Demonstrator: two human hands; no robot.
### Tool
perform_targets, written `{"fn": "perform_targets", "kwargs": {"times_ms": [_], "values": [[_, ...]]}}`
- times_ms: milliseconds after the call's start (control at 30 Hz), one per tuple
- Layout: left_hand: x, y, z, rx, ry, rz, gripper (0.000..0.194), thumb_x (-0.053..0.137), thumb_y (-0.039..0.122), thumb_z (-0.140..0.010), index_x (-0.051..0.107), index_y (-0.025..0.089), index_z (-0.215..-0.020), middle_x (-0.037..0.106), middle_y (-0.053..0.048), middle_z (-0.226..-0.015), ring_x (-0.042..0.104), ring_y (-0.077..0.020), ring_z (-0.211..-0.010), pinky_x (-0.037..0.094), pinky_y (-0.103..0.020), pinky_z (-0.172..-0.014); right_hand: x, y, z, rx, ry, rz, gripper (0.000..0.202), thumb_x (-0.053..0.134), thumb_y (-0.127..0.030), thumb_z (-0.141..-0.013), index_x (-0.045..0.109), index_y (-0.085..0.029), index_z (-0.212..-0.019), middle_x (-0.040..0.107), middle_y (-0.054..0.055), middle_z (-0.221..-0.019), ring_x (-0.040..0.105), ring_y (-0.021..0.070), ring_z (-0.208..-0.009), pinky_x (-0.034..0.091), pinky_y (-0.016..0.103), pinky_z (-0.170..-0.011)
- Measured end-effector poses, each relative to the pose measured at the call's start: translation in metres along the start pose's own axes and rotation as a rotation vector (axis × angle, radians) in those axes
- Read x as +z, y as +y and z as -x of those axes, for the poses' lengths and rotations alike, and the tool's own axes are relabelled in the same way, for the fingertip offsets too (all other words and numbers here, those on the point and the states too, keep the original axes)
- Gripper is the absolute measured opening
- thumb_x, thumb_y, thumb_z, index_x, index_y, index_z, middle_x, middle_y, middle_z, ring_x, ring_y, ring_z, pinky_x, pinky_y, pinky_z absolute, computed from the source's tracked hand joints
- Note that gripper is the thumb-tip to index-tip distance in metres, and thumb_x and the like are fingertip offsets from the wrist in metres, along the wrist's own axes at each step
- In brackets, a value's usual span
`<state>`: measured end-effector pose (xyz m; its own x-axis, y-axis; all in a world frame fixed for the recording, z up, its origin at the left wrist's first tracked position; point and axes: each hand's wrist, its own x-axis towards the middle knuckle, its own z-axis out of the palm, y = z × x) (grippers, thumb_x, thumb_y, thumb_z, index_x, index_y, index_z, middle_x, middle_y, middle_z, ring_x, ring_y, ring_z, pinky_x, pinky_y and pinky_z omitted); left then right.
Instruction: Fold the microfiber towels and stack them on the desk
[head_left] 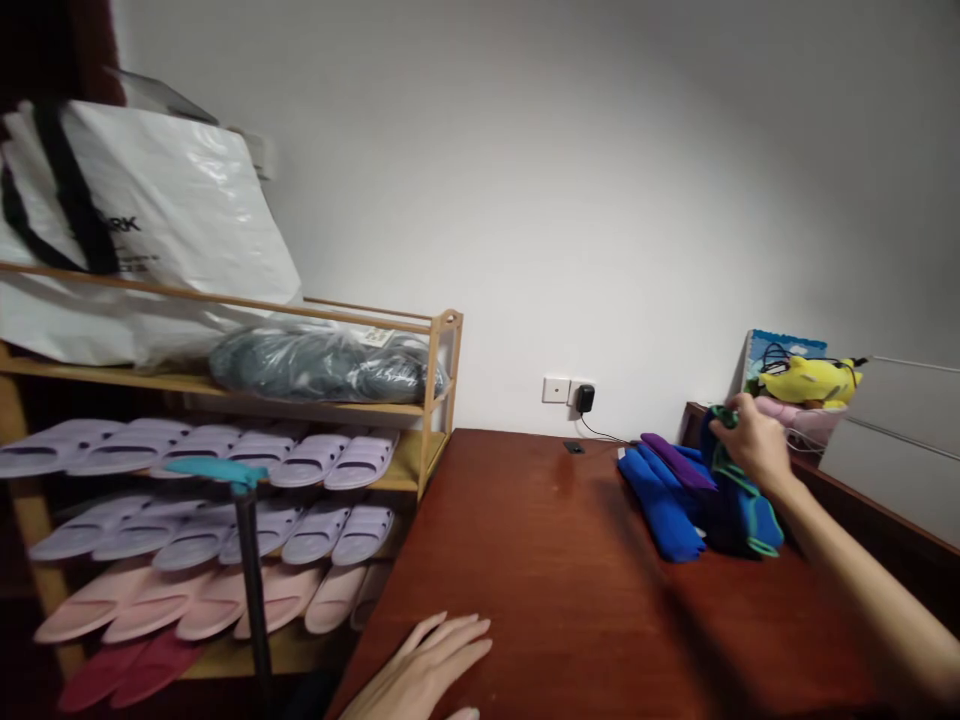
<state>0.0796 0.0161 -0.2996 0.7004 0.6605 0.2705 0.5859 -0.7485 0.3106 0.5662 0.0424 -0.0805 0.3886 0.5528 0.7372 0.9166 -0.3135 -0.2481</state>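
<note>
My right hand (754,440) is closed on a dark cloth piece with green edging (726,462), lifting part of it at the right of the wooden table (540,560). Just beneath and left of that hand lie folded blue cloth (660,500) and a purple strip (679,460). The cloth's exact kind cannot be made out. At the table's near left edge, my left hand (427,665) has its fingers stretched out and holds nothing.
A wooden rack (439,400) on the left holds rows of slippers (300,455), a plastic-wrapped bundle (330,365) and a white bag (180,210). A blue-topped pole (251,570) stands before it. A black plug (585,398) and yellow plush item (810,380) are at the back.
</note>
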Motion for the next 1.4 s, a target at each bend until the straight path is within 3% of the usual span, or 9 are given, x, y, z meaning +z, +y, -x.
{"fn": "perform_targets", "kwargs": {"times_ms": [167, 300, 433, 600, 800, 933, 1100, 1267, 1400], "values": [[-0.002, 0.002, 0.002, -0.038, 0.033, 0.034, 0.064, 0.056, 0.036, -0.09, 0.024, 0.04, -0.146, 0.037, 0.002, -0.147, 0.038, -0.0268, -0.132, 0.036, -0.047, -0.105, 0.013, -0.103, 0.131, -0.46, -0.306, -0.278, 0.022, 0.051, -0.04, -0.08, 0.049, -0.023, -0.094, 0.059, -0.002, -0.07, 0.054, 0.0107, -0.059, 0.04, 0.022, -0.056], [-0.009, 0.01, 0.002, -0.055, 0.067, 0.006, 0.077, 0.053, 0.034, -0.092, 0.002, 0.035, -0.149, 0.025, -0.002, -0.152, 0.034, -0.0254, -0.134, 0.035, -0.043, -0.106, 0.044, -0.118, 0.2, -0.715, -0.611, -0.392, 0.033, 0.054, -0.054, -0.079, 0.051, -0.033, -0.104, 0.067, -0.005, -0.086, 0.06, 0.0137, -0.074, 0.047, 0.023, -0.065], [-0.015, 0.032, -0.002, 0.051, 0.067, -0.072, 0.068, 0.05, 0.036, -0.095, 0.009, 0.039, -0.149, 0.023, -0.002, -0.153, 0.035, -0.0258, -0.134, 0.038, -0.041, -0.104, 0.101, -0.064, 0.175, -0.5, -0.502, -0.229, 0.037, 0.034, -0.042, -0.09, 0.058, -0.021, -0.109, 0.065, 0.014, -0.104, 0.059, 0.027, -0.097, 0.045, 0.042, -0.082], [0.005, 0.048, -0.018, 0.264, 0.075, -0.197, 0.048, 0.051, 0.038, -0.095, 0.037, 0.04, -0.141, 0.038, -0.003, -0.146, 0.043, -0.027, -0.129, 0.044, -0.037, -0.099, 0.16, 0.035, 0.145, -0.308, -0.521, -0.044, 0.042, 0.031, -0.048, -0.089, 0.063, -0.032, -0.111, 0.058, 0.009, -0.126, 0.052, 0.0299, -0.118, 0.042, 0.056, -0.086], [0.019, 0.036, -0.013, 0.178, 0.164, -0.304, 0.043, 0.051, 0.048, -0.093, 0.05, 0.035, -0.133, 0.052, -0.003, -0.136, 0.054, -0.0253, -0.119, 0.048, -0.03, -0.091, 0.189, 0.12, 0.128, -0.106, -0.55, 0.089, 0.047, 0.028, -0.042, -0.084, 0.065, -0.03, -0.11, 0.052, 0.011, -0.134, 0.046, 0.0288, -0.125, 0.042, 0.056, -0.088], [0.006, 0.038, 0.008, 0.045, 0.135, -0.361, 0.051, 0.054, 0.05, -0.09, 0.046, 0.033, -0.137, 0.044, -0.005, -0.142, 0.049, -0.028, -0.124, 0.046, -0.036, -0.095, 0.192, 0.139, 0.11, -0.08, -0.592, 0.13, 0.049, 0.028, -0.037, -0.08, 0.068, -0.025, -0.106, 0.055, 0.015, -0.129, 0.049, 0.0326, -0.122, 0.037, 0.063, -0.091], [-0.009, 0.053, 0.023, 0.02, 0.072, -0.354, 0.058, 0.063, 0.039, -0.086, 0.043, 0.029, -0.139, 0.035, -0.007, -0.148, 0.038, -0.0307, -0.132, 0.034, -0.048, -0.106, 0.172, 0.08, 0.127, -0.24, -0.588, 0.107, 0.053, 0.028, -0.043, -0.086, 0.056, -0.021, -0.126, 0.038, 0.018, -0.143, 0.033, 0.0329, -0.134, 0.026, 0.064, -0.1], [0.003, 0.065, 0.013, 0.177, -0.032, -0.253, 0.068, 0.06, 0.044, -0.088, 0.032, 0.022, -0.145, 0.032, -0.011, -0.149, 0.032, -0.0321, -0.135, 0.027, -0.05, -0.109, 0.125, -0.028, 0.186, -0.787, -0.741, -0.243, 0.053, 0.031, -0.048, -0.093, 0.024, -0.038, -0.145, 0.023, 0.003, -0.152, 0.022, 0.0216, -0.14, 0.02, 0.052, -0.11], [0.016, 0.062, 0.011, 0.018, -0.042, -0.257, 0.077, 0.07, 0.032, -0.08, 0.031, 0.022, -0.145, 0.032, -0.011, -0.149, 0.027, -0.0335, -0.137, 0.022, -0.055, -0.11, 0.117, -0.064, 0.206, -0.755, -0.852, -0.306, 0.051, 0.029, -0.054, -0.093, 0.032, -0.038, -0.141, 0.034, 0.005, -0.148, 0.032, 0.0237, -0.135, 0.024, 0.056, -0.106]]}}
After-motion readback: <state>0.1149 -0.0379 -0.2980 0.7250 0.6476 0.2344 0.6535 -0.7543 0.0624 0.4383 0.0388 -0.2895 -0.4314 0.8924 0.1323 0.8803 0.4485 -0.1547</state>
